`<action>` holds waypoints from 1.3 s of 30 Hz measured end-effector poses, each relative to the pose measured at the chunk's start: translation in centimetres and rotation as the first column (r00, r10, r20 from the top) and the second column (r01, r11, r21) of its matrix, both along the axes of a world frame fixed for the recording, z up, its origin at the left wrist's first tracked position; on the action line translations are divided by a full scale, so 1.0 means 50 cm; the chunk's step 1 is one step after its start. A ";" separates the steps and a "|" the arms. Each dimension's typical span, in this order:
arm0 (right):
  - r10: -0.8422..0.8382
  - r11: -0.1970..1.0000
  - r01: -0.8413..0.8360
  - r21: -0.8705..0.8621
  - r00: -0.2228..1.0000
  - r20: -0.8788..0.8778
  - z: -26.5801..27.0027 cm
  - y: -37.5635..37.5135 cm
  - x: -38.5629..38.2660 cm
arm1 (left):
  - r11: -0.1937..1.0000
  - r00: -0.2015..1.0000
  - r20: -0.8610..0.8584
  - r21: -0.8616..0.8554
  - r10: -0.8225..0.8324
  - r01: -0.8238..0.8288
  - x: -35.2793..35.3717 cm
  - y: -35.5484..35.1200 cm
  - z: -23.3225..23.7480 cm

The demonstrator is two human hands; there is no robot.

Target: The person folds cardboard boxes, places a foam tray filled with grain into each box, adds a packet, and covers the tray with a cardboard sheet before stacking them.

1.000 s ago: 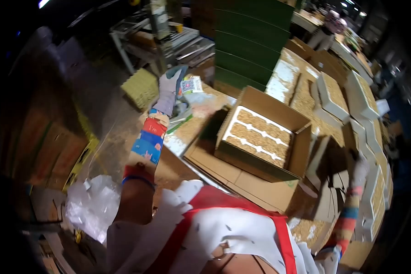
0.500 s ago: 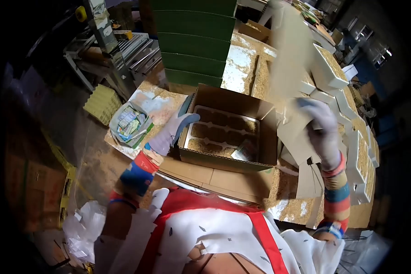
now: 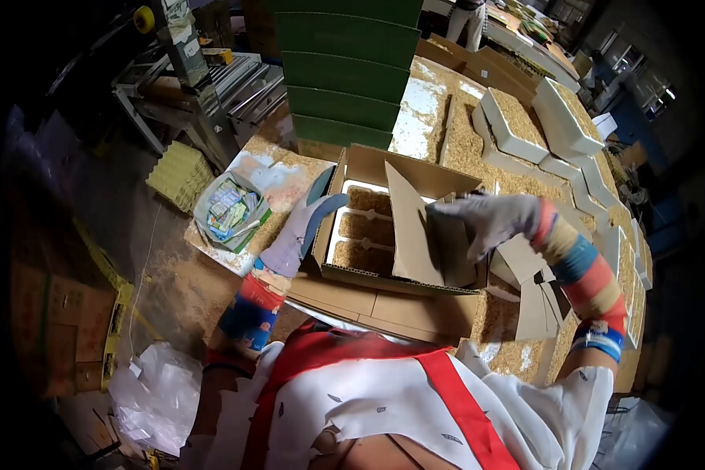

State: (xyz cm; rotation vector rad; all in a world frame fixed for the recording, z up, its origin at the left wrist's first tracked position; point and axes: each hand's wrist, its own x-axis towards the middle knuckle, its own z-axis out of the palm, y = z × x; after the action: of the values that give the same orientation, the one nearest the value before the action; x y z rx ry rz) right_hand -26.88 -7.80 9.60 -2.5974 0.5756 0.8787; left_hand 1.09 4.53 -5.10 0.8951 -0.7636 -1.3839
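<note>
Passing left to right: tub (image 3: 208, 232) of packets (image 3: 227, 202) at the table's left edge; gloved left hand (image 3: 299, 227) clamped on the box's left wall, thumb over the rim, other fingers outside. Cardboard box (image 3: 368, 282) sits open on the table, brown filling (image 3: 364, 229) in white edging showing in its left part. Change: half a second ago a blurred board was up in the air on the right; now a cardboard sheet (image 3: 410, 231) stands tilted inside the box, so the right part is screened, likely not lying flat yet. Gloved right hand (image 3: 497, 218) over the right wall, slightly blurred, thumb and fingers apart; contact with sheet, can't tell. White trays (image 3: 554, 125) farther right.
</note>
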 end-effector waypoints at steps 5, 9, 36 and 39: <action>0.075 0.926 0.036 -0.375 0.958 0.276 -0.102 0.102 0.052 | 0.998 0.982 -0.189 -0.056 0.027 -0.038 -0.020 -0.043 -0.078; -0.077 0.887 0.116 -0.446 0.992 0.104 -0.217 0.128 0.151 | 1.000 0.983 -0.180 -0.003 0.030 -0.031 -0.030 -0.004 -0.011; -0.957 0.254 0.492 0.833 0.000 0.291 -0.359 0.102 -0.163 | 0.903 0.965 -0.092 0.340 -0.245 0.262 -0.063 -0.006 -0.019; -0.906 0.289 0.166 0.943 -0.270 0.325 -0.349 0.079 -0.184 | 0.909 0.919 -0.186 0.176 -0.347 0.378 -0.078 -0.054 0.072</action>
State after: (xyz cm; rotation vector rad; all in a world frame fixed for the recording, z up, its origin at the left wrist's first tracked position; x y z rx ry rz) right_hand -36.08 -3.83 -7.86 -1.1609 0.8586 -0.9569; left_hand -2.82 1.85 -1.51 0.8221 -0.7001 -1.8695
